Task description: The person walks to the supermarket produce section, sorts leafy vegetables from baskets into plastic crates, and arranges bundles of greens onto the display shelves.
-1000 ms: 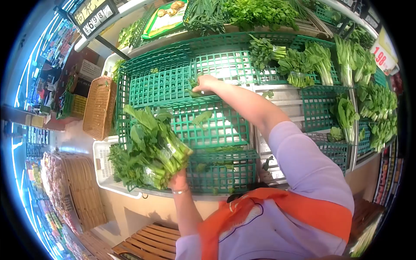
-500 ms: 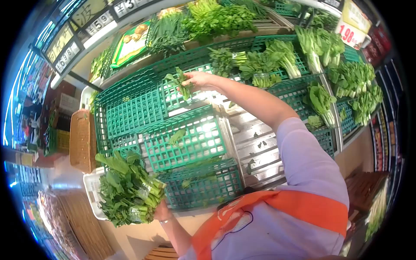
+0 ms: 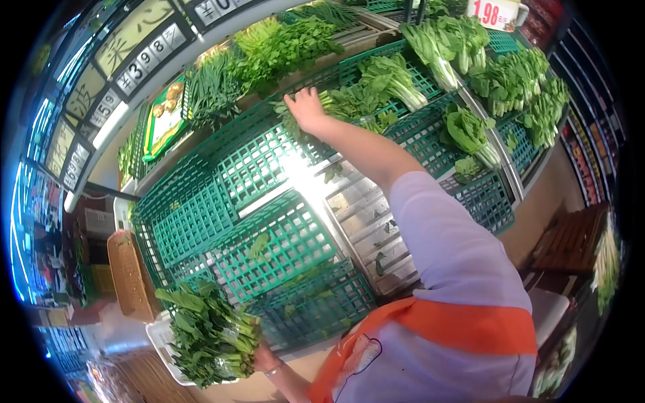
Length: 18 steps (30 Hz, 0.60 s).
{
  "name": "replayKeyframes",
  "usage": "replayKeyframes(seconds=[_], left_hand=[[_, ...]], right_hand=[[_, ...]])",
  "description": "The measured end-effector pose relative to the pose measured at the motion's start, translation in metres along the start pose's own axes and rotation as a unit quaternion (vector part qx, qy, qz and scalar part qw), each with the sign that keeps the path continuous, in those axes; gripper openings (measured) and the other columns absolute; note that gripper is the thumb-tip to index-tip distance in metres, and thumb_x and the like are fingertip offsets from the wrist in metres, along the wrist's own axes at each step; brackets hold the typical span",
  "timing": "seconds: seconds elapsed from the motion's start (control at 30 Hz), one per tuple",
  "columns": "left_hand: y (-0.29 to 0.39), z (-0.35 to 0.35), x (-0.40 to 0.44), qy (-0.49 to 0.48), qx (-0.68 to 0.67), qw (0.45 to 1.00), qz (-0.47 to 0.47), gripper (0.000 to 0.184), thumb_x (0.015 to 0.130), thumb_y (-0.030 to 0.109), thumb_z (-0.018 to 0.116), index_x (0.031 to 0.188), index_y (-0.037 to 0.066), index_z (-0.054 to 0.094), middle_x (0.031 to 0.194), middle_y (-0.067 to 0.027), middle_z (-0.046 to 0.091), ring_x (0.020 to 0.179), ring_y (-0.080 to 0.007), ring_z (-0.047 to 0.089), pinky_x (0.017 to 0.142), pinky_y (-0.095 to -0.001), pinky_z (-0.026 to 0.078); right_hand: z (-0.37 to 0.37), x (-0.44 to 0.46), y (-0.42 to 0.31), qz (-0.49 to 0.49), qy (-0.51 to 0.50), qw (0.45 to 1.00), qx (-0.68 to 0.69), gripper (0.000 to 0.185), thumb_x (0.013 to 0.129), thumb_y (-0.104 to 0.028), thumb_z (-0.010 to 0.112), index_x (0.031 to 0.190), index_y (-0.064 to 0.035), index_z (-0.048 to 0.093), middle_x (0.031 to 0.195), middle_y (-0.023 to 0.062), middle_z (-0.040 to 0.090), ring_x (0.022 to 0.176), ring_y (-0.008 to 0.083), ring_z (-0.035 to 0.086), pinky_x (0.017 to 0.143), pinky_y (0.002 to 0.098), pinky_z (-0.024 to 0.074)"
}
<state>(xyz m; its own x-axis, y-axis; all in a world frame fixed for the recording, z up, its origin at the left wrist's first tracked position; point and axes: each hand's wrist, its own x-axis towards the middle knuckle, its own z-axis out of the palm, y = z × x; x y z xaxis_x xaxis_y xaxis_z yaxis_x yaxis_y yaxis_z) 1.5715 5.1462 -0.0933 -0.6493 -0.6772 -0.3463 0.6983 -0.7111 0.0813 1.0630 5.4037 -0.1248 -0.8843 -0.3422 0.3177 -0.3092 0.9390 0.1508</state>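
Observation:
Bundles of leafy greens [image 3: 211,332] with clear wrapping round their stems rest in my left hand [image 3: 263,358], whose fingers are mostly hidden under the stems, at the lower left. My right hand [image 3: 307,111] reaches to the back of the display, its fingers spread above leafy greens [image 3: 290,122] at the edge of a green crate. The small bunch it held earlier cannot be told apart from the greens there. Green plastic crates [image 3: 269,252] with a few loose leaves lie between my hands.
More greens [image 3: 390,80] stand at the back right, with others [image 3: 470,134] nearer. A metal slatted shelf [image 3: 366,221] with leaf scraps is in the middle. A wicker basket [image 3: 131,275] and a white crate [image 3: 161,336] stand left. Price signs [image 3: 149,57] hang at upper left.
My right hand has moved back and right to the greens, and its fingers have opened. The view has turned right. My left hand still holds the bundles low at the left.

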Motion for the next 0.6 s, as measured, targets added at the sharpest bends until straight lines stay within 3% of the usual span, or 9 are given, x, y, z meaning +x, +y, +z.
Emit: replayKeyframes(seconds=[0.2,0.27,0.33,0.37,0.43,0.5,0.53,0.57,0.6], left_hand=[[-0.043,0.042,-0.02,0.095,0.087,0.988,0.081,0.064,0.09,0.041,0.038,0.139,0.002,0.025,0.147,-0.0122,0.02,0.135,-0.0336,0.016,0.11,-0.0514,0.002],[-0.015,0.013,-0.007,0.047,0.044,0.997,0.052,0.067,0.087,0.038,0.047,0.139,0.001,0.024,0.146,-0.0159,0.019,0.134,-0.0337,0.015,0.11,-0.0505,0.005],[-0.015,0.011,-0.006,0.016,0.056,0.997,0.041,0.067,0.088,0.038,0.046,0.139,0.001,0.024,0.147,-0.015,0.018,0.135,-0.0327,0.015,0.11,-0.0505,0.004],[-0.024,0.023,-0.011,0.023,0.027,0.999,0.025,0.066,0.088,0.04,0.044,0.139,0.003,0.025,0.147,-0.0124,0.02,0.135,-0.0318,0.016,0.11,-0.0507,0.004],[-0.023,0.024,-0.012,0.015,0.017,1.0,0.004,0.065,0.089,0.04,0.044,0.139,0.003,0.026,0.147,-0.0122,0.021,0.134,-0.0318,0.017,0.11,-0.0507,0.004],[-0.011,0.017,-0.011,-0.002,0.013,1.0,-0.012,0.064,0.089,0.04,0.044,0.138,0.003,0.027,0.147,-0.0119,0.022,0.134,-0.0318,0.017,0.11,-0.0506,0.005],[-0.005,0.014,-0.012,-0.013,0.016,1.0,-0.02,0.064,0.089,0.04,0.044,0.138,0.003,0.028,0.146,-0.0118,0.022,0.134,-0.0318,0.018,0.11,-0.0506,0.005],[0.002,0.01,-0.013,-0.027,0.02,0.999,-0.026,0.063,0.089,0.04,0.044,0.138,0.003,0.028,0.146,-0.0117,0.023,0.134,-0.0318,0.018,0.11,-0.0506,0.005],[0.009,0.007,-0.015,-0.043,0.024,0.998,-0.032,0.063,0.089,0.04,0.043,0.138,0.004,0.029,0.146,-0.0116,0.023,0.134,-0.0318,0.018,0.11,-0.0506,0.006]], right_hand=[[-0.068,0.012,0.012,0.051,-0.021,0.96,0.274,0.074,0.06,-0.035,0.073,0.122,-0.0028,0.047,0.101,0.0139,0.06,0.094,0.0272,0.056,0.082,0.0384,0.042],[-0.114,-0.004,0.026,0.12,-0.093,0.88,0.45,0.072,0.06,-0.037,0.074,0.119,-0.0035,0.05,0.099,0.0139,0.062,0.09,0.0263,0.058,0.077,0.0349,0.0448],[-0.131,-0.029,0.058,0.061,-0.169,0.768,0.615,0.067,0.059,-0.039,0.075,0.114,-0.0052,0.056,0.1,0.013,0.063,0.09,0.0246,0.059,0.078,0.0316,0.0465],[-0.135,-0.045,0.066,0.062,-0.182,0.694,0.694,0.061,0.061,-0.036,0.074,0.112,-0.0068,0.058,0.104,0.0113,0.061,0.098,0.0231,0.057,0.088,0.0317,0.0433],[-0.139,-0.077,0.082,0.122,-0.182,0.648,0.729,0.061,0.06,-0.025,0.077,0.114,-0.0067,0.056,0.11,0.01,0.059,0.103,0.0234,0.055,0.095,0.0337,0.0392],[-0.053,-0.084,0.114,0.197,-0.168,0.741,0.62,0.065,0.06,-0.023,0.078,0.118,-0.007,0.053,0.111,0.0113,0.059,0.105,0.0253,0.054,0.097,0.0352,0.0382],[-0.036,-0.09,0.124,0.21,-0.173,0.733,0.624,0.069,0.058,-0.013,0.079,0.12,-0.0014,0.05,0.098,0.0102,0.063,0.096,0.0204,0.057,0.089,0.0328,0.0437],[-0.024,-0.092,0.125,0.263,-0.145,0.852,0.43,0.085,0.053,-0.021,0.083,0.126,-0.0008,0.045,0.114,0.0161,0.055,0.107,0.0252,0.053,0.095,0.035,0.0398],[-0.011,-0.091,0.122,0.302,-0.125,0.899,0.293,0.099,0.046,-0.033,0.085,0.129,-0.0012,0.042,0.132,0.0225,0.037,0.119,0.0313,0.042,0.098,0.0366,0.0386]])
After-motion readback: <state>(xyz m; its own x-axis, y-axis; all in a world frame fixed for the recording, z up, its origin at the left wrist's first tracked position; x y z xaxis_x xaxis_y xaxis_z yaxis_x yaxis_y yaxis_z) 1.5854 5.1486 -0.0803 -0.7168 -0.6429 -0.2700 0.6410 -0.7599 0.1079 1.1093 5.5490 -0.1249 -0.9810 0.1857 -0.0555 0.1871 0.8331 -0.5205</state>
